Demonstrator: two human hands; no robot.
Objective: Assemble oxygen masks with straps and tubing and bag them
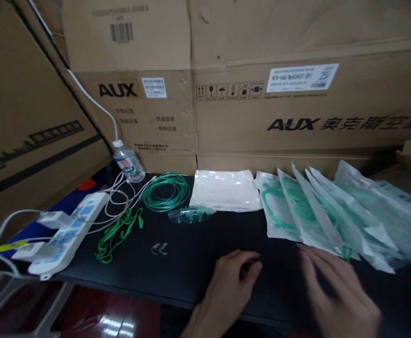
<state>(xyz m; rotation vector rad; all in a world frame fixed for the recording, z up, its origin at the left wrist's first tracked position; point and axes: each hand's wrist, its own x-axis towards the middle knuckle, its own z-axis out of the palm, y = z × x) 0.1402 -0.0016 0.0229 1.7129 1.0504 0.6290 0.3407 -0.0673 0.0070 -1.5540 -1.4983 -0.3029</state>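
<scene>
My left hand (232, 281) hovers over the front of the black tabletop (191, 263), fingers curled and thumb slightly apart, with nothing visible in it. To its right, my right hand (339, 295) is blurred, its fingers stretched out close to the front of the clear-and-white packets (279, 206) with green tubing inside. I see nothing held there. Left of my hands lie two small curved strips (159, 249). Behind them are clear greenish plastic pieces (191, 214), a coil of green tubing (166, 192) and a flat stack of white packets (225, 190). Green cords (119, 234) lie farther left.
A white power strip (70, 234) with plugged-in adapters and white cables stands at the left edge. A clear bottle (129, 163) is behind it. Large cardboard boxes (233, 112) wall off the back, and another box (26, 108) rises at the left.
</scene>
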